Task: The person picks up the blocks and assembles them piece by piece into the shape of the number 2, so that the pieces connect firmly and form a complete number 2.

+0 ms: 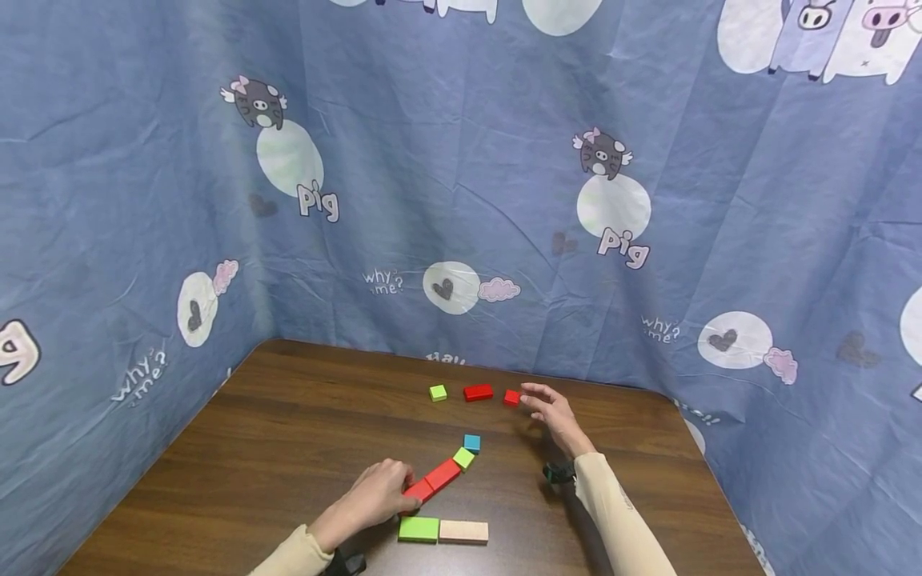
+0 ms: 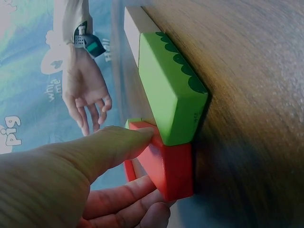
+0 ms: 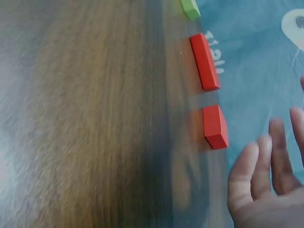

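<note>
Here's the near red block (image 1: pixel 419 489), foot of a slanting row on the wooden table (image 1: pixel 288 432), and the left hand (image 1: pixel 378 490) has it pinched between thumb and fingers! Two o'clock from it, end to end, the second red block (image 1: pixel 442 474); beyond, the small lime block (image 1: pixel 463 458), then the blue block (image 1: pixel 471 442). Six o'clock, the green block (image 1: pixel 418 529), the pale block (image 1: pixel 464 531) alongside. Out at two, the right hand (image 1: pixel 556 416) hangs loose, fingers parted, gripping nothing, just beside the small red block (image 1: pixel 511 398). One o'clock, the far red block (image 1: pixel 479 393); twelve, the far lime block (image 1: pixel 438 393). Step in hand, I'd judge: squaring this piece against its neighbour. That calls for a gentle release, without nudging the row.
</note>
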The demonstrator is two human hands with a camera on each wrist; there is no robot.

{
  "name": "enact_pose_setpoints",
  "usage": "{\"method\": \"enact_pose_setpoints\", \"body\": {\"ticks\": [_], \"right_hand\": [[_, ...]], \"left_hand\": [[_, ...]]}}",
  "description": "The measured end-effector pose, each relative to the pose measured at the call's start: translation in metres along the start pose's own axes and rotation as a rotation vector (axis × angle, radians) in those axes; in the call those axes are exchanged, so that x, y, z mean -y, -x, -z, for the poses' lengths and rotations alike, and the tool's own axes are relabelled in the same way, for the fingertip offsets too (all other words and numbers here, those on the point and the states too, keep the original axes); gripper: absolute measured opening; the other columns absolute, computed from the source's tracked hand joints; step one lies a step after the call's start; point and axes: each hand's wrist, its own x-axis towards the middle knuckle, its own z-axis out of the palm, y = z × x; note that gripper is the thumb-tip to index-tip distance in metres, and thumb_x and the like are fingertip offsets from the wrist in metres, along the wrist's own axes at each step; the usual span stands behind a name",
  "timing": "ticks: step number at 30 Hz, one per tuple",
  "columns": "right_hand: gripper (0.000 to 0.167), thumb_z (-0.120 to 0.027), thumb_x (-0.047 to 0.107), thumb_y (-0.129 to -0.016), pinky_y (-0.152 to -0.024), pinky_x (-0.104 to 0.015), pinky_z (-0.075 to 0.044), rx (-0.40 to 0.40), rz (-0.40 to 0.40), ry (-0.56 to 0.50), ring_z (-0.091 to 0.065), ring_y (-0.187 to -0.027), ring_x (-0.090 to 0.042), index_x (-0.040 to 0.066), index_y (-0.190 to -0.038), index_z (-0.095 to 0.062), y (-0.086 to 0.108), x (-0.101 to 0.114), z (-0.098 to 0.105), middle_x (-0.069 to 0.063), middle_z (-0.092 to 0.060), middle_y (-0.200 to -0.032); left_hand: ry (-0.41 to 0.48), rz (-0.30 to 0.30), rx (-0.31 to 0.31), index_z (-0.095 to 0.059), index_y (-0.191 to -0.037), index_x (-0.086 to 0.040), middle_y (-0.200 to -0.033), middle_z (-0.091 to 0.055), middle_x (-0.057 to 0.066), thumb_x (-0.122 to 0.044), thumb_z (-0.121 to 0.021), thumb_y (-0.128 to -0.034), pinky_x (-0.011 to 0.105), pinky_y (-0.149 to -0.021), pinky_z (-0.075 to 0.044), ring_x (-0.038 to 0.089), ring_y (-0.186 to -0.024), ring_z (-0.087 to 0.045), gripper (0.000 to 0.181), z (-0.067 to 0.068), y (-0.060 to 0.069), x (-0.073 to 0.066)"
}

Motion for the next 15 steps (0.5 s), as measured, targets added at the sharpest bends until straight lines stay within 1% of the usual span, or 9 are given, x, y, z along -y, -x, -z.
{"method": "enact_pose_setpoints", "body": {"ticks": [4,9,13,15], "right_hand": [[0.047,-0.067,0.017,-0.088,-0.092,-0.042,-0.046,-0.074,-0.014,-0.006,-0.061,-0.103,-0.01,0.0,-0.13,-0.054,-0.007,-0.002,-0.003,-0.02,-0.052,-0.137],[0.046,-0.065,0.013,-0.089,-0.094,-0.041,-0.046,-0.108,-0.03,-0.047,-0.06,-0.107,-0.013,0.001,-0.131,-0.054,-0.014,-0.005,-0.006,-0.018,-0.052,-0.137],[0.045,-0.065,0.011,-0.088,-0.09,-0.038,-0.047,-0.128,-0.045,-0.056,-0.06,-0.101,-0.009,0.001,-0.131,-0.054,-0.019,-0.009,-0.007,-0.018,-0.054,-0.135],[0.046,-0.066,0.011,-0.088,-0.085,-0.035,-0.049,-0.135,-0.05,-0.037,-0.06,-0.096,-0.006,0.001,-0.131,-0.054,-0.021,-0.011,-0.008,-0.019,-0.054,-0.135]], "left_hand": [[0.005,0.005,0.009,-0.056,-0.063,-0.016,-0.055,-0.042,-0.012,-0.027,-0.077,-0.0669,0.024,-0.044,-0.028,0.004,-0.05,-0.034,0.024,-0.001,0.0,0.001],[-0.001,0.001,0.018,-0.055,-0.063,-0.016,-0.056,-0.041,-0.012,-0.028,-0.077,-0.0684,0.024,-0.045,-0.029,0.004,-0.05,-0.034,0.025,0.0,0.0,0.0],[0.0,-0.007,0.02,-0.057,-0.065,-0.015,-0.056,-0.041,-0.012,-0.028,-0.078,-0.0689,0.023,-0.046,-0.029,0.004,-0.051,-0.034,0.024,0.002,0.0,-0.001],[0.006,-0.004,0.025,-0.058,-0.065,-0.014,-0.056,-0.042,-0.012,-0.027,-0.078,-0.0692,0.023,-0.046,-0.029,0.004,-0.051,-0.034,0.024,0.002,0.0,-0.001]]}}
